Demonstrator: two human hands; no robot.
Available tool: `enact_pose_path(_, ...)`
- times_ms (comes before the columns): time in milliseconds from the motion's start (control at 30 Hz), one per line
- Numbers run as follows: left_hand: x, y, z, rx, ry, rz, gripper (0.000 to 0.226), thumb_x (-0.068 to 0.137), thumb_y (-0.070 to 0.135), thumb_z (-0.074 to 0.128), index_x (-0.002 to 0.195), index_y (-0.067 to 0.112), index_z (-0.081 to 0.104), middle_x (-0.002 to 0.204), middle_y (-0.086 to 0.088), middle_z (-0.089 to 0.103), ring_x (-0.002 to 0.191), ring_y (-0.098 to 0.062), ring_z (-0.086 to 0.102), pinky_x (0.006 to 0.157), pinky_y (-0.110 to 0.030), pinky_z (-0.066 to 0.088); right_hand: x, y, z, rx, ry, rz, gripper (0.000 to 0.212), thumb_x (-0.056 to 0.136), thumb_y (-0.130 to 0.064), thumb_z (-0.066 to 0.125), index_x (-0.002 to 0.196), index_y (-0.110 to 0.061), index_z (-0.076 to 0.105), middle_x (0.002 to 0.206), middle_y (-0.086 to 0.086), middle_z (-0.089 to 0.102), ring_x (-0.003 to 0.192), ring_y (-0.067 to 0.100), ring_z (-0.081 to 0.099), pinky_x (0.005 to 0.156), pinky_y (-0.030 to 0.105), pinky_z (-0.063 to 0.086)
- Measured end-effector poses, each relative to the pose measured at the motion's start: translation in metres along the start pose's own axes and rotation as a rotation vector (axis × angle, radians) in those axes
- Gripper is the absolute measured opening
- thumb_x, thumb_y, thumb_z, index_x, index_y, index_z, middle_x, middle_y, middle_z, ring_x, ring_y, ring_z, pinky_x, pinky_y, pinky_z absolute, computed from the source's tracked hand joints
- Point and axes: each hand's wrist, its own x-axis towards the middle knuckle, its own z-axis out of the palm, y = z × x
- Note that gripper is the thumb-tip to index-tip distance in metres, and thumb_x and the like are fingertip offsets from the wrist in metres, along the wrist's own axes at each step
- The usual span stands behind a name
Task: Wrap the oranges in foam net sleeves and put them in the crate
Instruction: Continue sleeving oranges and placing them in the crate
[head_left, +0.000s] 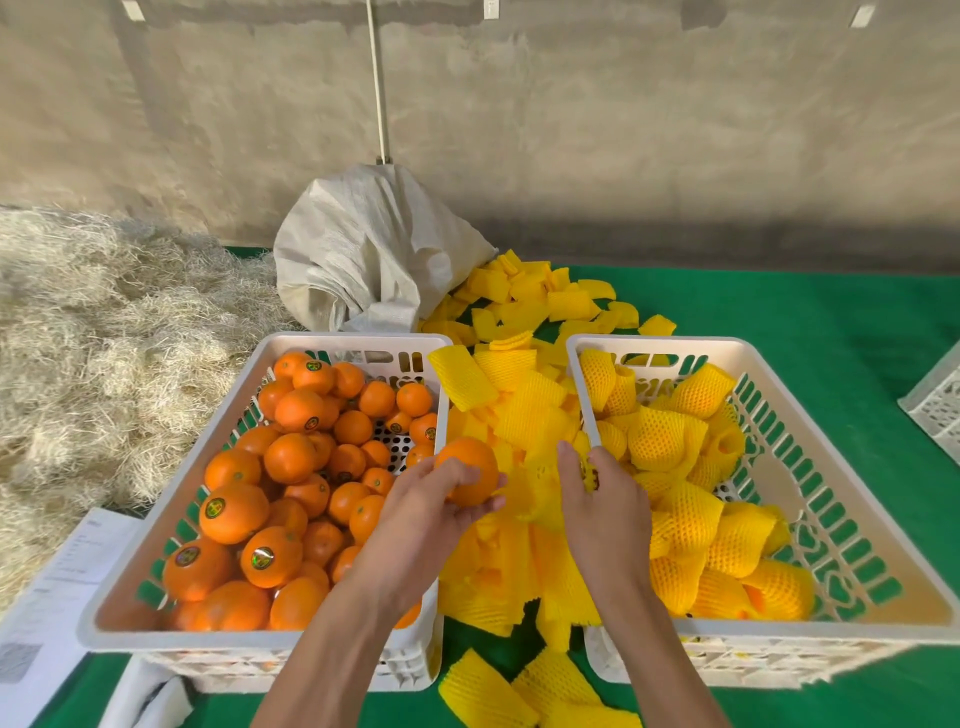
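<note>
My left hand holds a bare orange above the right rim of the left white crate, which is full of loose oranges. My right hand pinches a yellow foam net sleeve from the pile of sleeves lying between the two crates. The right white crate holds several oranges wrapped in yellow sleeves. Both hands hover close together over the gap between the crates.
A white woven sack stands behind the crates, with more sleeves spilling from it onto the green tabletop. Straw is heaped at the left. Papers lie at the front left. Another crate's corner shows at the right edge.
</note>
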Motion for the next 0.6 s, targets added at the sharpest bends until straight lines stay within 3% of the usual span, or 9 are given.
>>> enact_pose_path(133, -0.007, 0.001, 0.011, 0.175, -0.099, 0.101, 0.050, 0.084, 0.037, 0.084, 0.122, 0.007, 0.075, 0.130, -0.011, 0.072, 0.125, -0.026, 0.066, 0.108, -0.044, 0.051, 0.002, -0.003, 0.000, -0.192, 0.106, -0.200, 0.034, 0.098, -0.041, 0.063, 0.078, -0.015, 0.053, 0.061, -0.005, 0.042, 0.053, 0.019, 0.042, 0.046, 0.027, 0.024)
enact_pose_path(233, -0.006, 0.000, 0.021, 0.216, -0.031, 0.066, 0.059, 0.073, 0.055, 0.081, 0.118, 0.015, 0.079, 0.126, 0.005, 0.074, 0.120, -0.007, 0.066, 0.110, -0.039, 0.042, 0.003, -0.006, 0.000, -0.054, 0.015, -0.225, 0.032, 0.098, -0.046, 0.056, 0.080, -0.020, 0.052, 0.062, -0.010, 0.041, 0.056, 0.010, 0.040, 0.050, 0.024, 0.025)
enact_pose_path(300, -0.001, 0.000, 0.021, 0.206, -0.028, -0.041, 0.062, 0.071, 0.062, 0.080, 0.121, 0.026, 0.075, 0.123, 0.013, 0.074, 0.122, -0.010, 0.065, 0.110, -0.042, 0.041, 0.001, -0.009, 0.000, 0.127, -0.084, -0.188, 0.028, 0.098, -0.048, 0.050, 0.083, -0.024, 0.054, 0.060, -0.011, 0.045, 0.054, 0.007, 0.045, 0.049, 0.015, 0.028)
enact_pose_path(367, 0.001, 0.004, 0.018, 0.178, -0.045, -0.135, 0.068, 0.065, 0.063, 0.083, 0.125, 0.032, 0.071, 0.124, 0.007, 0.075, 0.123, -0.020, 0.065, 0.107, -0.045, 0.046, -0.001, -0.010, -0.001, 0.248, -0.154, -0.136, 0.025, 0.100, -0.046, 0.049, 0.084, -0.028, 0.056, 0.061, -0.015, 0.050, 0.053, 0.003, 0.048, 0.048, 0.014, 0.034)
enact_pose_path(500, 0.008, 0.011, 0.008, 0.040, -0.051, -0.196, 0.067, 0.051, 0.052, 0.099, 0.110, 0.027, 0.081, 0.117, -0.008, 0.076, 0.106, -0.030, 0.070, 0.083, -0.039, 0.058, -0.002, -0.001, -0.004, 0.426, -0.282, -0.065, 0.028, 0.102, -0.045, 0.052, 0.081, -0.029, 0.059, 0.061, -0.012, 0.049, 0.055, 0.003, 0.043, 0.051, 0.017, 0.034)
enact_pose_path(600, 0.014, 0.012, 0.005, 0.005, -0.008, -0.108, 0.060, 0.059, 0.049, 0.093, 0.113, 0.026, 0.081, 0.117, -0.007, 0.076, 0.103, -0.025, 0.072, 0.083, -0.037, 0.061, -0.004, 0.004, -0.005, 0.521, -0.458, -0.017, 0.008, 0.100, -0.037, 0.063, 0.095, -0.032, 0.068, 0.085, -0.007, 0.069, 0.078, 0.004, 0.064, 0.066, 0.018, 0.049)
